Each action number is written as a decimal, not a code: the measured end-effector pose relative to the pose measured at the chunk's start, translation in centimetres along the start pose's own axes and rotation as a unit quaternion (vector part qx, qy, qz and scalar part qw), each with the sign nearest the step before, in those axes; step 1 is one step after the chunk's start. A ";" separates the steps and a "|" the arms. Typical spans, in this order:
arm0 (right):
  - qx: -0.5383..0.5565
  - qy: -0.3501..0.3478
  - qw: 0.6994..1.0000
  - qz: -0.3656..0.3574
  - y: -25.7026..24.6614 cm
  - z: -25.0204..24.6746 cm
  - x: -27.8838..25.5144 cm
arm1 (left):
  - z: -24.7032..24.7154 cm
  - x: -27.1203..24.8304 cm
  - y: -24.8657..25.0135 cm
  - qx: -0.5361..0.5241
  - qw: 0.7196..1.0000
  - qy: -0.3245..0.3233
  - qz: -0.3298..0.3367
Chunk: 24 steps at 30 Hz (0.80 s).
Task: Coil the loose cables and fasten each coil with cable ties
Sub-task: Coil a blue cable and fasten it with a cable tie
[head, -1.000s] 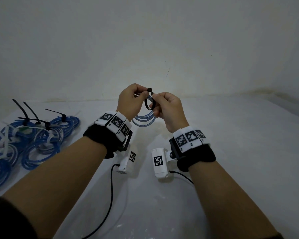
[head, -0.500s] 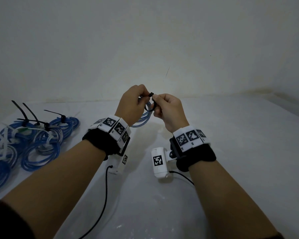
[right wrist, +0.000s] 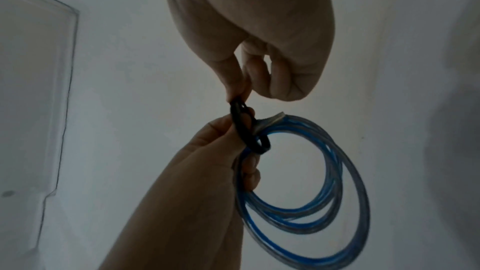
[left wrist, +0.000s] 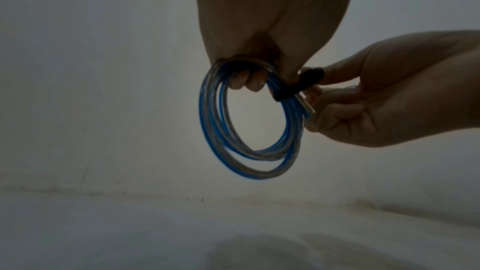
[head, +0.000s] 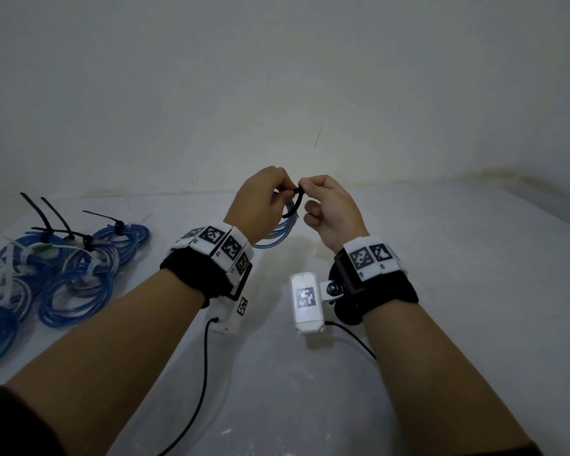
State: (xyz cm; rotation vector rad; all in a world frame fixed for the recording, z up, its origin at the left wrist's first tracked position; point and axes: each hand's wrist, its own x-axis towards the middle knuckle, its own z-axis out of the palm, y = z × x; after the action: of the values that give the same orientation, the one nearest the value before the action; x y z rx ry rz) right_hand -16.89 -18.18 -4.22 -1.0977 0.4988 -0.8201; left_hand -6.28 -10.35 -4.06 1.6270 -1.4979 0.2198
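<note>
Since the earlier frame the black cable tie [head: 296,201] loop has shrunk snug around the blue cable coil [left wrist: 249,122]. Left hand [head: 256,200] fingers curl through the coil, holding it up above the surface [head: 441,291]; right hand [head: 331,209] pinches the tie's end, other fingers clenched. Finished tied coils [head: 76,274] lie well left of the held coil. Best to pull the tail straight through the head while bunching the strands tight, so none slips out.

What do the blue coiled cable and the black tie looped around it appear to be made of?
Blue coiled cable: likely translucent glossy plastic sheath; light shines through, and a silvery core shows. Black tie: probably matte nylon-type plastic; a thin dark band bending without creasing.
</note>
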 end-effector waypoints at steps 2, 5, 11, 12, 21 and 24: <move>0.001 0.027 1.000 0.004 -0.1 -0.5 0.3 | 0.1 -0.3 0.1 -0.014 0.999 -0.026 0.015; -0.036 0.068 0.997 0.002 0.4 -1.1 0.6 | 0.5 -0.9 0.0 -0.035 0.998 -0.059 0.017; -0.078 0.122 0.989 0.006 -0.7 -1.3 1.4 | 0.0 -1.0 -0.1 -0.043 0.995 -0.094 0.000; -0.073 0.110 0.991 0.010 -1.0 -1.2 1.3 | -0.1 -0.8 0.0 -0.047 0.994 -0.093 -0.013; -0.134 -0.013 0.991 -0.009 -3.0 0.5 -0.4 | -1.7 0.0 0.9 -0.020 0.997 -0.061 -0.036; -0.154 0.015 0.988 -0.011 -3.3 1.4 -0.4 | -2.2 -0.5 1.5 -0.030 0.998 -0.060 -0.017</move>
State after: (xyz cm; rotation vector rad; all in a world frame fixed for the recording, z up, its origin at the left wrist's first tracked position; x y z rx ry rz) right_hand -17.23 -17.81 -0.70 -1.3789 0.6551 -0.7956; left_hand -6.75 -8.32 -2.35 1.6404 -1.5511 0.0576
